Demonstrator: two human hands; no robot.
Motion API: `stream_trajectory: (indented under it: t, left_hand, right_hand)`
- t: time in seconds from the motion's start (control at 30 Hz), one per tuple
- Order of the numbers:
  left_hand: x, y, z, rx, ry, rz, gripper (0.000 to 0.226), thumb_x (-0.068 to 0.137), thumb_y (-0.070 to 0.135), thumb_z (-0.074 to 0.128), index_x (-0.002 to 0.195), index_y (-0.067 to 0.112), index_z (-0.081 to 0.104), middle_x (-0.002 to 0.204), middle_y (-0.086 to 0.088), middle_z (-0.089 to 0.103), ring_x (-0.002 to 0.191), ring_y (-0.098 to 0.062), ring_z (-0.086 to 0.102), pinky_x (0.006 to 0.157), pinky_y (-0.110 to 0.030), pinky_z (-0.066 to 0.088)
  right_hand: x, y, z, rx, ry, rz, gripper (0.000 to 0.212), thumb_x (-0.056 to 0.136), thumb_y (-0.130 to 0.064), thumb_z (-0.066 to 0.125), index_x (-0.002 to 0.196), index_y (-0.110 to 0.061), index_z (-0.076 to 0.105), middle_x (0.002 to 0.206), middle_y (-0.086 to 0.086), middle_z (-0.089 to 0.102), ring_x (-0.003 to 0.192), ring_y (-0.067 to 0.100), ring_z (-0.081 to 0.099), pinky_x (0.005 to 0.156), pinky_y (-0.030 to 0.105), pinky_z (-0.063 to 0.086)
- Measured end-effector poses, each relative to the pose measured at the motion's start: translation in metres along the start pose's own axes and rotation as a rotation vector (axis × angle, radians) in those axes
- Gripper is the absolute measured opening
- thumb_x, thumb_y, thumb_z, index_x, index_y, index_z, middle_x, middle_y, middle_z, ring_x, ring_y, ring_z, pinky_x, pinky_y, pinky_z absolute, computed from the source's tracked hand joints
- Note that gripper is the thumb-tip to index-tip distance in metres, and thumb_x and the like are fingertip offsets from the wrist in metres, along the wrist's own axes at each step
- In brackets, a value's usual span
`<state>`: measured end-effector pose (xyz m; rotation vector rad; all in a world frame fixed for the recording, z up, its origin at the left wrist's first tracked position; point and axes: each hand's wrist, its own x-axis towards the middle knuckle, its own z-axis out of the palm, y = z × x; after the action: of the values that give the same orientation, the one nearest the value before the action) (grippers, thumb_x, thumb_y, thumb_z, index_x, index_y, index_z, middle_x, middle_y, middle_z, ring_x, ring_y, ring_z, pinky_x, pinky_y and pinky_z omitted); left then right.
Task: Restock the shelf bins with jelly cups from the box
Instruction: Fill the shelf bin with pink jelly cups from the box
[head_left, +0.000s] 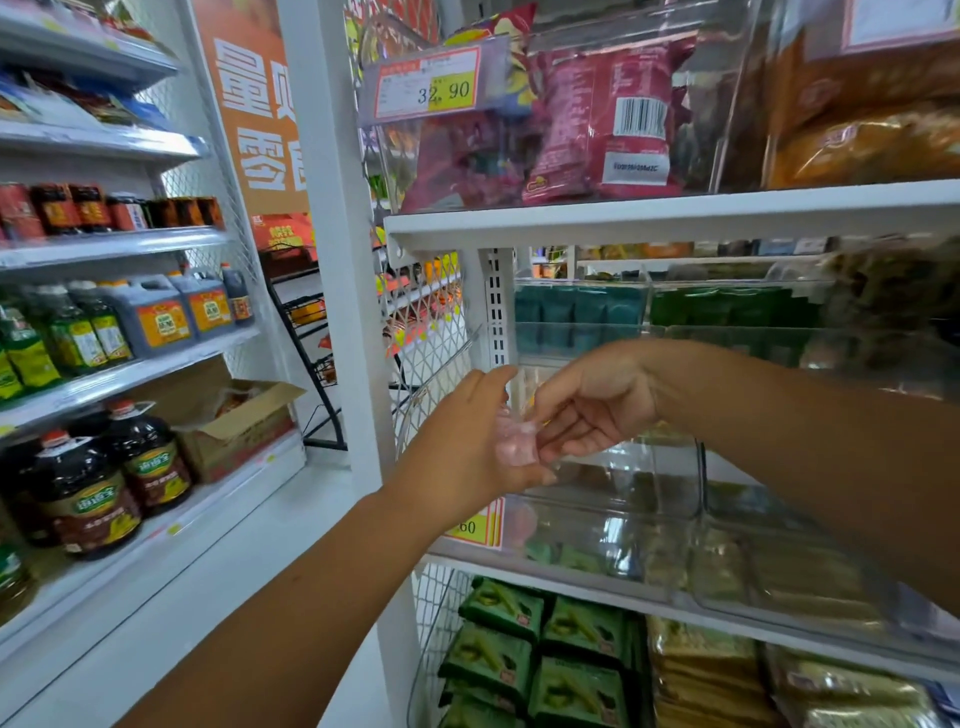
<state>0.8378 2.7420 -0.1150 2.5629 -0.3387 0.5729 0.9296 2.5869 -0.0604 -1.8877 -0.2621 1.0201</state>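
The step in hand looks to be passing jelly cups (511, 441) from one hand to the other and then dropping them into the clear bin (623, 506) on the shelf (545, 574). To do it well, I think the receiving fingers must take a sure hold of a cup by its rim before the other hand lets go, because the cups are small, smooth and easy to drop. It is also better to carry the cup over the front wall of the bin and put it down low inside, not to throw it, so that it does not bounce out or fall to the lower shelf. The left hand (462, 447) is cupped around a few pale pink cups and holds them in front of the bin. The right hand (592, 405) comes from the right with bent fingers that touch the cups; whether it already pinches one, I cannot tell, as this part is blurred. So the cups lie between the two hands, just above the front of the bin and near its price tag (478, 525). An open cardboard box (244, 421) stands well apart on the left.
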Motion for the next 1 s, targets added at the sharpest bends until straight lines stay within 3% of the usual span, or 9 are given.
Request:
stream_trajectory:
  t: [0.27,0.37,0.43,0.53,0.63,0.7,0.8,0.9,1.0]
  left_hand:
    - [0.001,-0.002,-0.001,-0.01,-0.031,0.053,0.113,0.055,0.046,0.09,0.146,0.022,0.027,0.125,0.007,0.038,0.113,-0.006,0.045,0.085,-0.01,0.034]
    - [-0.001,-0.003,-0.004,-0.193,-0.058,-0.056,0.11,0.057,0.043,0.089,0.145,0.023,0.026,0.126,0.011,0.034,0.107,-0.003,0.048,0.077,-0.003,0.039]
    - [-0.003,-0.005,-0.008,-0.347,-0.076,-0.17,0.09,0.071,0.035,0.083,0.142,0.024,0.029,0.129,0.01,0.037,0.098,0.0,0.05,0.07,-0.012,0.043]
    - [-0.003,-0.012,-0.016,-0.388,-0.089,-0.207,0.048,0.09,0.013,0.062,0.131,0.02,0.039,0.126,0.002,0.045,0.088,-0.01,0.055,0.068,-0.019,0.044]
    - [-0.004,-0.016,-0.017,-0.317,-0.099,-0.151,0.023,0.093,0.012,0.059,0.111,0.019,0.048,0.111,0.001,0.054,0.086,-0.013,0.055,0.061,-0.014,0.04]
    - [-0.005,-0.02,-0.015,-0.327,-0.102,-0.159,0.023,0.09,0.014,0.065,0.108,0.022,0.052,0.109,0.005,0.057,0.086,-0.009,0.057,0.064,-0.018,0.041]
    - [-0.006,-0.024,-0.012,-0.408,-0.096,-0.194,0.029,0.082,0.004,0.07,0.102,0.023,0.061,0.106,0.006,0.063,0.088,-0.01,0.06,0.069,-0.021,0.046]
    - [-0.006,-0.022,-0.012,-0.381,-0.092,-0.193,0.029,0.079,-0.002,0.069,0.097,0.02,0.065,0.097,0.01,0.066,0.083,-0.01,0.062,0.066,-0.019,0.051]
    - [-0.006,-0.021,-0.009,-0.373,-0.136,-0.171,0.046,0.075,0.004,0.078,0.11,0.029,0.062,0.102,0.009,0.069,0.091,-0.014,0.068,0.085,-0.034,0.056]
  right_hand:
    - [0.005,0.001,0.004,0.077,0.02,0.062,0.01,0.087,0.007,0.055,0.084,0.001,0.062,0.066,0.012,0.067,0.052,0.015,0.066,0.047,0.02,0.055]
    - [0.002,-0.002,0.003,0.024,0.064,0.061,0.029,0.075,0.013,0.059,0.103,0.005,0.063,0.075,0.013,0.068,0.057,0.017,0.067,0.055,0.023,0.059]
    - [0.003,-0.001,0.001,-0.133,0.141,0.087,0.046,0.079,0.015,0.057,0.123,0.006,0.055,0.095,0.019,0.067,0.066,0.022,0.067,0.054,0.026,0.059]
    - [0.008,0.01,0.005,-0.493,0.208,0.148,0.045,0.088,0.015,0.05,0.132,0.002,0.05,0.123,0.022,0.058,0.078,0.023,0.064,0.054,0.024,0.058]
    - [0.016,0.025,0.015,-0.688,0.156,0.213,0.043,0.09,0.015,0.049,0.131,0.003,0.053,0.132,0.02,0.055,0.106,0.029,0.062,0.076,0.031,0.057]
    - [0.019,0.03,0.021,-0.704,0.093,0.247,0.04,0.091,0.016,0.048,0.128,0.005,0.054,0.119,0.02,0.061,0.112,0.033,0.06,0.075,0.034,0.057]
    - [0.018,0.031,0.03,-0.667,0.052,0.266,0.028,0.087,0.017,0.052,0.11,0.004,0.061,0.085,0.014,0.062,0.084,0.027,0.065,0.057,0.03,0.058]
    - [0.016,0.032,0.035,-0.689,0.049,0.264,0.034,0.086,0.016,0.056,0.119,0.008,0.058,0.088,0.013,0.064,0.095,0.028,0.065,0.063,0.031,0.059]
    - [0.011,0.027,0.029,-0.638,0.058,0.187,0.038,0.088,0.011,0.057,0.126,0.006,0.055,0.098,0.009,0.064,0.09,0.026,0.064,0.072,0.033,0.058]
